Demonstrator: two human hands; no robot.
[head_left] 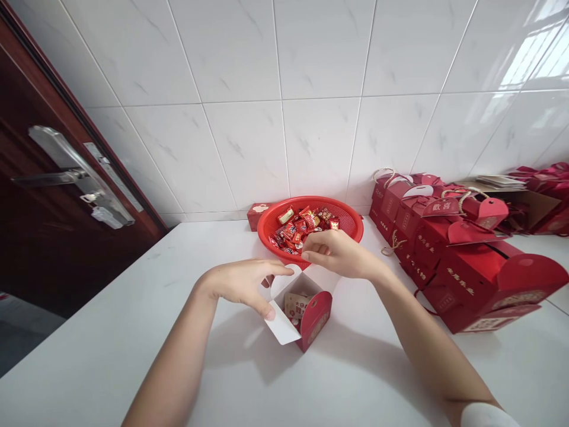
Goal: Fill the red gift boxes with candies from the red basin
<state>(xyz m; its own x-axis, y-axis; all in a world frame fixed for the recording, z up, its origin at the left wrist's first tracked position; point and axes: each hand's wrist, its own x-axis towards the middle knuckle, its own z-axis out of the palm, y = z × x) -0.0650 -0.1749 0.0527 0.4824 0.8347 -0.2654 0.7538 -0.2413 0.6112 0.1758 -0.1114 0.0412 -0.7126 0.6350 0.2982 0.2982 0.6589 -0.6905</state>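
A small red gift box point(317, 320) stands on the white table with its flaps raised, showing a white inside. Within it lies a beige printed packet point(297, 305), with other contents partly hidden. My left hand point(251, 287) holds the box from the left, thumb on one white flap and fingers by the far flap. Just beyond the box, a red plastic basket point(355, 228) contains many wrapped candies point(297, 228). My right hand point(335, 252) hovers at the basket's near rim, above the box's far side. Its fingers are curled in, and whatever they hold is hidden.
Finished red gift boxes with rope handles point(444, 243) are lined up on the right. Behind them are an open cardboard carton point(540, 207) and more red items. A small red box point(258, 214) sits by the tiled wall point(240, 154). At left is a dark door point(48, 237).
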